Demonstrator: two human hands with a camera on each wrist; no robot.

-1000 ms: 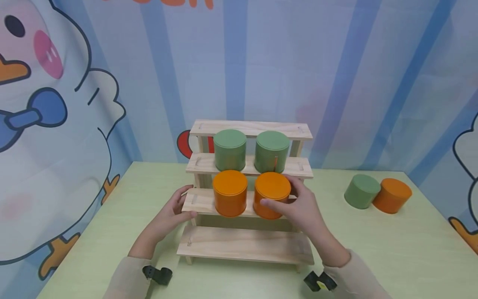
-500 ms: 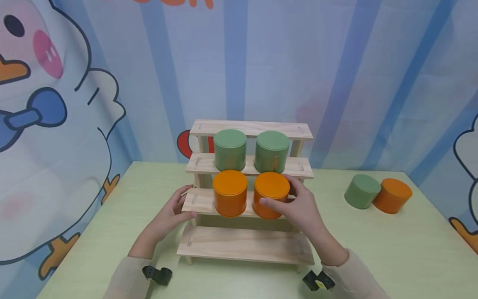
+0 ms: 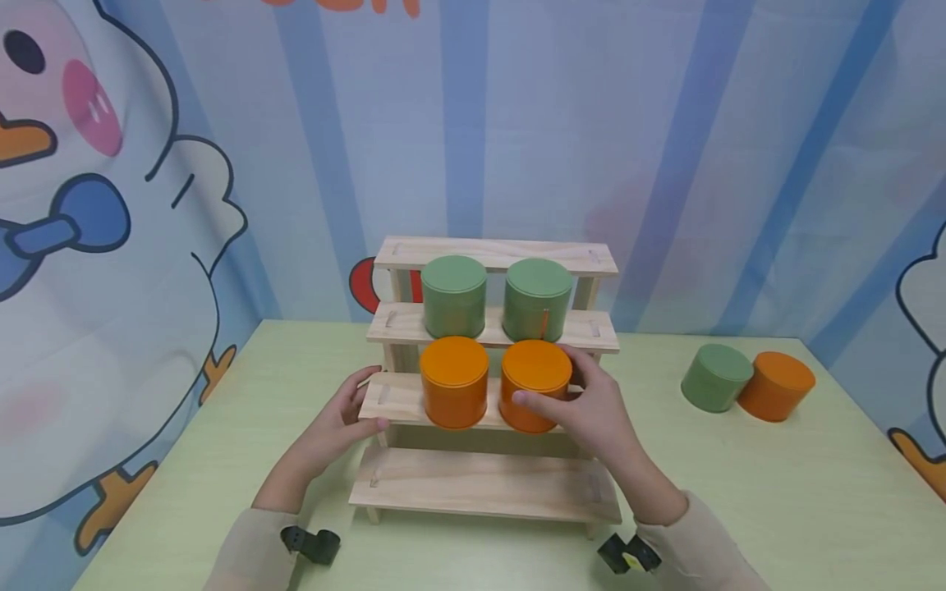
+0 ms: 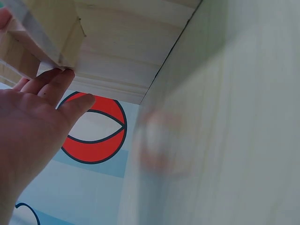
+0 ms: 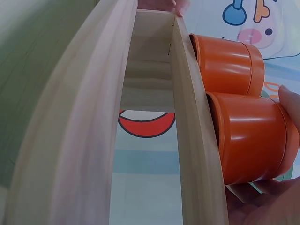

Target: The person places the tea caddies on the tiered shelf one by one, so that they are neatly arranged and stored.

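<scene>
A four-step wooden display stand [image 3: 484, 484] stands on the table. My left hand [image 3: 336, 423] holds the left end of its second step from the bottom; in the left wrist view the fingers [image 4: 56, 86] lie against the wood. On that same step stand two orange canisters, the left one [image 3: 454, 384] untouched. Thumb in front and fingers at the far side, my right hand [image 3: 602, 410] grips the right orange canister [image 3: 534, 369], which is upright with its base at the step. Two green canisters, left [image 3: 454, 297] and right [image 3: 538, 300], stand one step higher.
On the table [image 3: 739, 501] to the right, a green canister [image 3: 715, 379] and an orange canister [image 3: 778, 387] sit side by side. A printed cloth backdrop [image 3: 532, 123] rises behind the table. The bottom step and top step [image 3: 495, 253] carry no canisters.
The right orange canister and my right hand have shifted very slightly to the left. My left hand keeps its place on the stand.
</scene>
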